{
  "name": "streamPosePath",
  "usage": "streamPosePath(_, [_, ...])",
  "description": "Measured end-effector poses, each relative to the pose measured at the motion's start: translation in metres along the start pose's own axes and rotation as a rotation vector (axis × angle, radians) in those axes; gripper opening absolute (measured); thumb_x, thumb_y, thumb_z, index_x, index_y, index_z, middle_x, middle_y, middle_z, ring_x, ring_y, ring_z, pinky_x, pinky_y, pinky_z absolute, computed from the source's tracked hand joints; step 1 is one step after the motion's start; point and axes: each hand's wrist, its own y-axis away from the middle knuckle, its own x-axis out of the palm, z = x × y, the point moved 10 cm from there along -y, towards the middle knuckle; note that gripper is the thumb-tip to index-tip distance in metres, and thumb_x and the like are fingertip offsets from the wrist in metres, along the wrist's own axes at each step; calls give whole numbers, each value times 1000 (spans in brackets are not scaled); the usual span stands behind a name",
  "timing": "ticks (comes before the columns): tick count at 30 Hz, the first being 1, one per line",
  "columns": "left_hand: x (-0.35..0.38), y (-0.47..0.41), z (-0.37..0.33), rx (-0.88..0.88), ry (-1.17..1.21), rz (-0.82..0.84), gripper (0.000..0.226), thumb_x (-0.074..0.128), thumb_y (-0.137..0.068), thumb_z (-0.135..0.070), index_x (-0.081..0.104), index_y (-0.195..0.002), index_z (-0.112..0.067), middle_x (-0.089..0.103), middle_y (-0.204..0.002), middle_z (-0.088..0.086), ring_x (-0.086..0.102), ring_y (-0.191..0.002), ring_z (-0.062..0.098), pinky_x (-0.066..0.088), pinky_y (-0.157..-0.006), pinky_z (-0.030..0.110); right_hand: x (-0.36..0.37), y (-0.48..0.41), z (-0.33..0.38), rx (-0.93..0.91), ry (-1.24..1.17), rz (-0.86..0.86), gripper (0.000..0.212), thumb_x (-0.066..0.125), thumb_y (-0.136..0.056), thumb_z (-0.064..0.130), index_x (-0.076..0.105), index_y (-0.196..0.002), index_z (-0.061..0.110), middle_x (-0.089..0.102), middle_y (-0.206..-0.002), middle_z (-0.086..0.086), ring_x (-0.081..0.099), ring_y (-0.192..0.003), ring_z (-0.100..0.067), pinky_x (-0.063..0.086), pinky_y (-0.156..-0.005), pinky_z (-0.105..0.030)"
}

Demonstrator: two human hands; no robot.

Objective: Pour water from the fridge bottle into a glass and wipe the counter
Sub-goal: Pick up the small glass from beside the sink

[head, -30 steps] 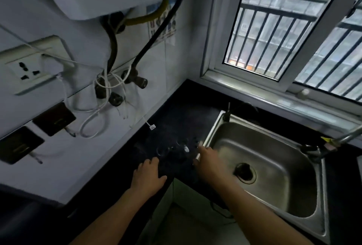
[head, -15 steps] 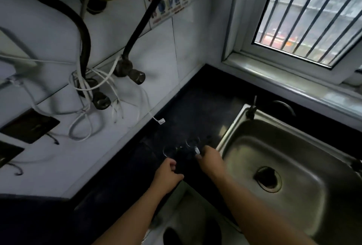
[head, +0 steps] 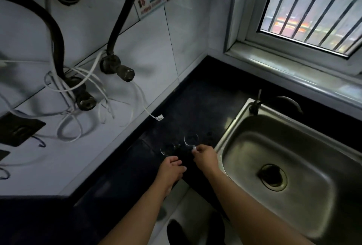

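Two clear glasses stand upright and close together on the dark counter (head: 195,103), just left of the sink. My left hand (head: 172,170) is at the near side of the left glass (head: 167,149) with its fingers curled; whether it grips the glass is unclear. Beside the near rim of the right glass (head: 191,139), my right hand (head: 205,156) pinches a small white object (head: 194,147) between thumb and fingers. No bottle or cloth is in view.
A steel sink (head: 244,127) with a drain lies to the right, a small tap (head: 255,105) at its back corner. Black hoses (head: 117,29), valves and loose white cables (head: 94,88) hang on the tiled wall to the left. A barred window (head: 313,5) sits above the sill.
The view has moved closer and tilted down. My left hand went forward from the counter edge to the left glass and curled its fingers. My right hand stays by the right glass.
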Motion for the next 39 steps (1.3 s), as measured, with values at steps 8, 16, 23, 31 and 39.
streamPosePath(8, [21, 7, -3, -45, 259, 69, 51, 50, -92, 15, 43, -140, -3, 54, -132, 13, 57, -123, 30, 51, -90, 39, -6, 30, 0, -38, -239, 128, 18, 63, -93, 16, 73, -81, 6, 66, -62, -4, 58, -56, -11, 47, -56, -27])
streamPosePath(16, [26, 21, -15, -2, 273, 59, 44, 47, -89, 16, 51, -129, -2, 66, -109, 11, 64, -90, 20, 51, -73, 31, -16, 52, 0, -121, -92, 160, 25, 64, -92, 20, 69, -67, 18, 62, -53, 4, 49, -41, 3, 35, -44, -16])
streamPosePath(23, [12, 41, -15, 32, 296, 25, 38, 50, -89, 15, 55, -124, 0, 68, -110, 20, 66, -89, 22, 51, -73, 32, -13, 69, 12, -201, 9, 218, 20, 65, -90, 21, 71, -74, 11, 64, -57, 2, 52, -49, -1, 39, -49, -21])
streamPosePath(31, [-45, 87, -5, 81, 416, -62, 36, 62, -86, 9, 61, -120, -4, 71, -105, 15, 68, -92, 22, 53, -71, 30, 21, 117, 53, -360, 146, 347, 33, 65, -89, 19, 59, -57, 23, 55, -49, 9, 46, -45, 1, 35, -47, -16])
streamPosePath(39, [-151, 151, 33, 161, 548, -192, 33, 64, -87, 3, 62, -119, -6, 74, -101, 12, 68, -96, 21, 52, -77, 31, 106, 205, 89, -474, 233, 548, 18, 62, -91, 17, 72, -77, 17, 71, -74, -7, 65, -62, -11, 49, -58, -21])
